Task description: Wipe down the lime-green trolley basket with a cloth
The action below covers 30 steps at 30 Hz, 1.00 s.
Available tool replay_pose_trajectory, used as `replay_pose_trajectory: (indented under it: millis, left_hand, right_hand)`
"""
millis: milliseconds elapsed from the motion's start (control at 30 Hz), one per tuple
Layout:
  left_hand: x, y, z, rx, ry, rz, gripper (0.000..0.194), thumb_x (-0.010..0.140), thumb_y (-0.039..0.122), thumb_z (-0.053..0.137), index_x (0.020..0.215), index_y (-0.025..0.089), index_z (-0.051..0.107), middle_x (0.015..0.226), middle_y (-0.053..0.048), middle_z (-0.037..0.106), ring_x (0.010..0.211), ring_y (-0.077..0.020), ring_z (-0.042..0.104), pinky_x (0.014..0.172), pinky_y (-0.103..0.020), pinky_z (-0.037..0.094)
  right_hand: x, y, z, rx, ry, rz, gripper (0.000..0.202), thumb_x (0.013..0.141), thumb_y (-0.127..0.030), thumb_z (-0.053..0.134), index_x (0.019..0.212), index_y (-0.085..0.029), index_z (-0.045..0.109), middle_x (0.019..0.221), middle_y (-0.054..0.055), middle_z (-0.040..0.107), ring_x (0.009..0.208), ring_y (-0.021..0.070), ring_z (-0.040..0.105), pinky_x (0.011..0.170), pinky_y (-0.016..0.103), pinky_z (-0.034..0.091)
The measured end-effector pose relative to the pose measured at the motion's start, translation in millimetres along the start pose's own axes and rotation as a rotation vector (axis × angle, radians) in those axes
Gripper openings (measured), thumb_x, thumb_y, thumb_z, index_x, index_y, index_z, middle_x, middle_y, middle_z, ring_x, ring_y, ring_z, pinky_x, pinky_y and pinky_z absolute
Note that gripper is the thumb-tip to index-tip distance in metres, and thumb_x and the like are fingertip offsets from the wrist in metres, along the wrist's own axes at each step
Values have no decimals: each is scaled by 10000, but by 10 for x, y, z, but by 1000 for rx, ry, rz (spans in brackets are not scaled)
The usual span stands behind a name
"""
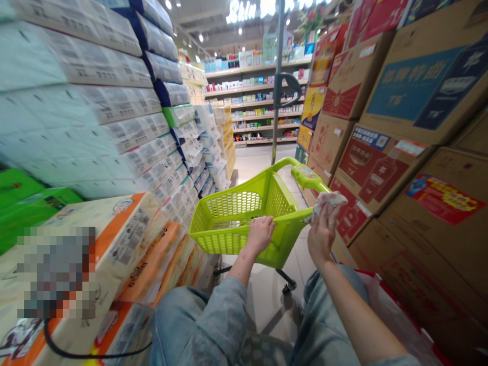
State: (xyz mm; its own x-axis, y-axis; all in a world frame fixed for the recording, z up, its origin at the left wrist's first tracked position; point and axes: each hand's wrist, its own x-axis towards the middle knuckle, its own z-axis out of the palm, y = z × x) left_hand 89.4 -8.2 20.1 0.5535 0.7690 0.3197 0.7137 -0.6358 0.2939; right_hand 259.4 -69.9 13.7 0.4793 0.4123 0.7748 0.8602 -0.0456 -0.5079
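A lime-green plastic shopping cart point(224, 243) stands in front of my knees, with perforated basket walls and nothing large visible inside. My left hand point(261, 231) is closed over the near rim of its basket. In my right hand point(322, 234) is a crumpled whitish cloth point(328, 199), pressed against the right end of the cart's handle point(305, 175). The fingers of that hand are wrapped round the cloth and hide part of the handle. Below the basket, a dark leg with a caster point(288, 287) rests on the tiled floor.
Stacked tissue packs point(129, 101) rise on the left, with orange-and-cream packs point(125, 244) nearer. Cardboard cartons point(404, 168) are piled on the right. A grey metal post point(277, 91) stands behind the cart, before stocked shelves point(251, 96). A black cable point(95, 355) runs at lower left.
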Motion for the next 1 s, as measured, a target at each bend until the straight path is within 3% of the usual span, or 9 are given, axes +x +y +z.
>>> replay_pose_trajectory:
  millis: [133, 233, 333, 500, 633, 733, 867, 1000]
  left_hand:
    - [29, 23, 28, 10, 19, -5, 308, 941, 336, 262, 1113, 230, 494, 1031, -29, 589, 956, -180, 502, 813, -331, 354]
    - [48, 8, 28, 7, 9, 5, 305, 937, 330, 271, 1125, 232, 490, 1033, -26, 590, 953, -180, 504, 806, -326, 360]
    - [59, -5, 12, -2, -5, 12, 312, 936, 322, 271, 1139, 231, 490, 1046, -27, 592, 959, -179, 506, 817, -329, 360]
    - [77, 4, 2, -37, -29, 12, 352, 930, 304, 269, 1231, 243, 441, 1102, -36, 588, 991, -181, 503, 854, -338, 356]
    - [105, -6, 30, -89, -35, -1, 430, 886, 239, 325, 1315, 207, 343, 1195, -53, 555, 1031, -191, 494, 885, -347, 360]
    - [133, -31, 51, -95, -54, -16, 426, 835, 174, 354, 1258, 185, 400, 1154, -67, 567, 1042, -195, 493, 907, -350, 363]
    - [157, -98, 22, -105, -83, 43, 437, 781, 115, 383, 1206, 186, 450, 1130, -65, 572, 1046, -194, 500, 927, -348, 378]
    - [138, -229, -84, -149, -90, 167, 435, 832, 171, 392, 1263, 216, 433, 1164, -56, 555, 1050, -166, 518, 927, -288, 399]
  right_hand:
    - [-527, -200, 275, 109, -52, 152, 542, 927, -340, 270, 1428, -140, 213, 1408, 210, 279, 1305, 299, 286, 951, 432, 386]
    - [-771, -212, 401, 172, -74, 183, 524, 920, -358, 304, 1394, -135, 300, 1322, 217, 362, 1244, 296, 375, 916, 430, 407]
    - [-705, -139, 381, 206, -13, 190, 507, 909, -381, 334, 1342, -127, 398, 1306, 218, 369, 1244, 309, 366, 949, 447, 369]
    - [-561, -78, 378, 150, 21, 223, 540, 901, -414, 328, 1340, -106, 387, 1285, 241, 385, 1236, 333, 359, 936, 465, 358]
    - [-836, 1, 550, 106, -19, 241, 464, 904, -397, 319, 1203, -94, 503, 1163, 225, 465, 1105, 305, 471, 850, 431, 414]
    - [-1025, 126, 612, 114, -41, 210, 394, 902, -392, 334, 1121, -150, 556, 1039, 164, 523, 960, 262, 533, 746, 396, 451]
    - [-948, 207, 465, 130, 19, 115, 376, 889, -391, 378, 1124, -174, 575, 1001, 128, 531, 967, 250, 530, 745, 384, 463]
    - [-542, 96, 156, 113, 12, 20, 422, 891, -350, 390, 1257, -172, 500, 1141, 156, 484, 1097, 263, 471, 870, 402, 423]
